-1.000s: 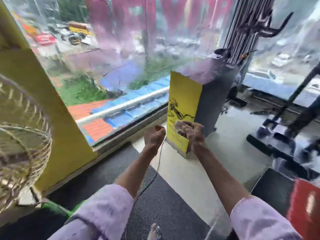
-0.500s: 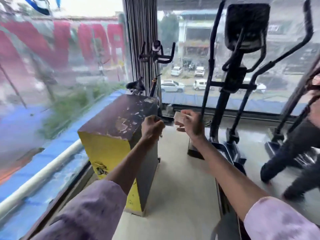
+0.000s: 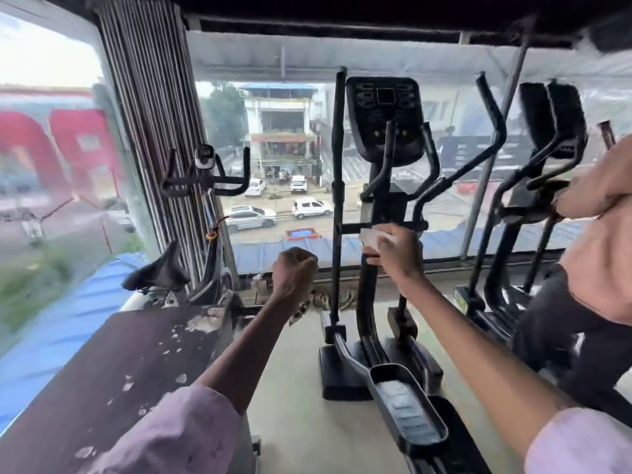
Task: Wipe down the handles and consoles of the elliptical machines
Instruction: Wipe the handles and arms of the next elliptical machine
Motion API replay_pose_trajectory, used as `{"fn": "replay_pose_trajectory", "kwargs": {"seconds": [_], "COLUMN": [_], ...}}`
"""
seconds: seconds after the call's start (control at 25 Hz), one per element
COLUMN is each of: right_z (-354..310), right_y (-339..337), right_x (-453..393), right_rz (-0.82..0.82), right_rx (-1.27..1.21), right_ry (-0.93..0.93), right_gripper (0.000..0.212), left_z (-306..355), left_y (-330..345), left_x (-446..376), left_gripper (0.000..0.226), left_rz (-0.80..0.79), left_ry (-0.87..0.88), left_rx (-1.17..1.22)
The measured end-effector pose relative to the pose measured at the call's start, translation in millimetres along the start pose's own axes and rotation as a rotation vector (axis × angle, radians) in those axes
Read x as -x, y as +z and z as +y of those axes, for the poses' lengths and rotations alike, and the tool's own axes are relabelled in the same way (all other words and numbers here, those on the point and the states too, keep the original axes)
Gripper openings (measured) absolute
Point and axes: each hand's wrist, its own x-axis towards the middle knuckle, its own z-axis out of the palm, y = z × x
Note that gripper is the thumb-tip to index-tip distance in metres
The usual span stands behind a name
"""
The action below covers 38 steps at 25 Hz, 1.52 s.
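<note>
Ahead, elliptical (image 3: 383,206) faces window. Right hand (image 3: 393,249) grasps white wipe (image 3: 371,237) near frame; left hand (image 3: 294,275) clenched, empty-looking.

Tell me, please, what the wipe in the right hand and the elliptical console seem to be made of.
The wipe in the right hand looks like thin white paper or soft cloth: pale, matte, folded; blur leaves it open. The console looks like black matte moulded plastic, with rounded edges and recessed buttons.

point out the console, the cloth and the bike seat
console (image 3: 384,114), head view, middle of the dark panel
cloth (image 3: 371,238), head view, pale part showing above the right hand
bike seat (image 3: 160,273), head view, top of the black saddle
</note>
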Motion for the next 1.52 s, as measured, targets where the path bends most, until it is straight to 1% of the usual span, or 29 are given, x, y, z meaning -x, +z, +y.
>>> {"fn": "replay_pose_trajectory", "kwargs": {"seconds": [0.2, 0.28, 0.36, 0.44, 0.56, 0.68, 0.8, 0.84, 0.96, 1.04, 1.12, 1.2, 1.24, 1.28, 1.36, 1.44, 1.52], "right_z": [36, 51, 50, 42, 41, 34, 4, -7, -35, -52, -66, -76, -79, -81, -80, -75, -64], "right_y": [22, 31, 39, 49, 67, 79, 88, 93, 110, 118, 128, 136, 141, 145, 151, 155, 159], "right_x": [-143, -204, -266, -329, -414, -477, -535, -555, -611, -646, -681, -716, -732, -744, -766, -782, -791], "right_rz": [0.078, 0.083, 0.091, 0.102, 0.055, 0.036, 0.134, 0.132, 0.115, 0.169, 0.19, 0.19, 0.186, 0.176, 0.144, 0.071, -0.042], "right_rx": [-0.013, 0.009, 0.013, 0.039, 0.038, 0.143, 0.246, 0.257, 0.235, 0.313, 0.401, 0.434, 0.44, 0.433, 0.415, 0.449, 0.539], "right_ry": [-0.108, -0.155, -0.207, -0.271, -0.376, -0.556, -0.716, -0.745, -0.759, -0.822, -0.93, -0.993, -1.005, -1.023, -1.072, -1.133, -1.194], "right_gripper": [0.028, 0.027, 0.026, 0.025, 0.024, 0.028, 0.022, 0.023, 0.026, 0.027, 0.029, 0.03, 0.029, 0.029, 0.03, 0.033, 0.039], "left_z": [10, 16, 29, 48, 80, 116, 157, 168, 193, 205, 211, 212, 210, 204, 194, 190, 192], "left_y": [57, 79, 96, 108, 117, 122, 137, 143, 164, 180, 196, 215, 224, 232, 245, 251, 250], "left_x": [-161, -221, -272, -326, -404, -471, -539, -561, -621, -654, -682, -704, -710, -717, -725, -727, -726], "left_gripper": [0.012, 0.017, 0.018, 0.012, 0.016, 0.026, 0.036, 0.037, 0.043, 0.048, 0.064, 0.078, 0.078, 0.072, 0.049, 0.025, 0.015], "left_rz": [-0.011, 0.005, 0.008, 0.019, 0.074, 0.123, 0.167, 0.183, 0.248, 0.234, 0.164, 0.096, 0.081, 0.07, 0.069, 0.1, 0.145], "left_ry": [0.06, 0.086, 0.097, 0.101, 0.15, 0.21, 0.286, 0.316, 0.381, 0.386, 0.346, 0.272, 0.242, 0.227, 0.196, 0.178, 0.169], "left_rx": [0.036, 0.038, 0.011, -0.023, -0.079, -0.151, -0.258, -0.297, -0.384, -0.415, -0.418, -0.413, -0.399, -0.356, -0.223, -0.157, -0.11]}}
